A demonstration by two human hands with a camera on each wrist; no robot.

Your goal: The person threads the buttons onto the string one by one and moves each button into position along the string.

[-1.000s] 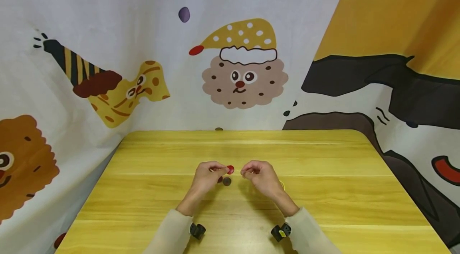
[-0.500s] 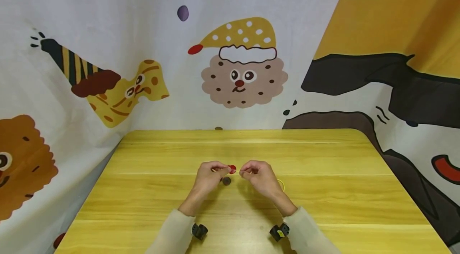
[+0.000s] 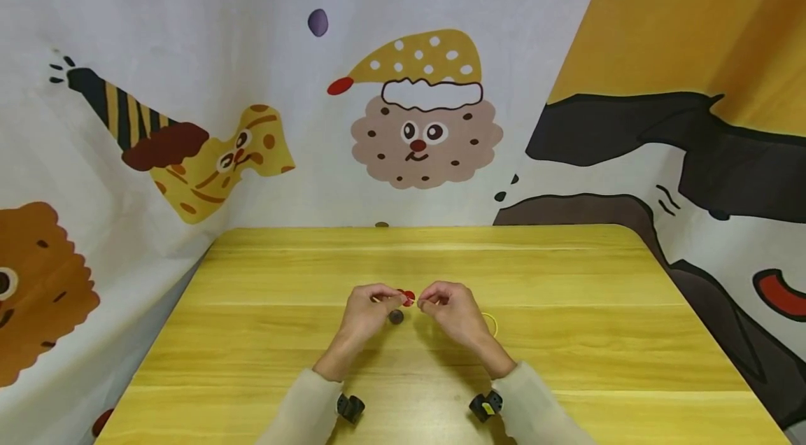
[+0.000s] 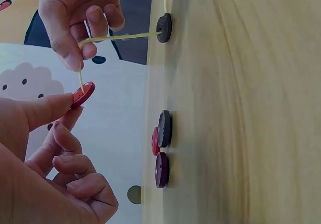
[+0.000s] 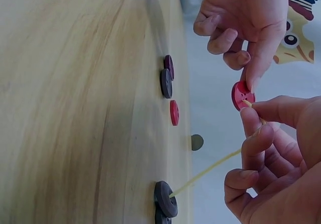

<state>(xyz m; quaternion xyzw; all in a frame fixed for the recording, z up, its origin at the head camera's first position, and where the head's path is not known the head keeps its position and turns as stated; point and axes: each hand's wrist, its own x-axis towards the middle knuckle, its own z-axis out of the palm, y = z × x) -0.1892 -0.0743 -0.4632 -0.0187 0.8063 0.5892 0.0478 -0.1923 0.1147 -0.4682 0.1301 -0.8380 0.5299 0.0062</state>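
Observation:
Between thumb and fingertip, my left hand (image 3: 367, 308) pinches a red button (image 4: 83, 94), held tilted above the table. My right hand (image 3: 456, 308) faces it and pinches a yellow string (image 5: 208, 168) close to one end. That end meets the holes in the red button's face, as both wrist views show. From the right fingers the string slants down to a dark button (image 4: 164, 28) on the table, passing through its hole. Another dark button (image 5: 162, 217) lies against that one in the right wrist view.
Loose on the wooden table (image 3: 283, 354) lie a dark grey button (image 4: 165, 128), a second red button (image 4: 155, 141) and a dark purple button (image 4: 161, 170). A yellow string loop (image 3: 492, 324) shows beside the right wrist. A printed cloth (image 3: 434, 207) hangs behind the table's far edge.
My left hand has shifted slightly right with the red button, narrowing the gap to my right hand. The right hand stays almost in place, still pinching the string.

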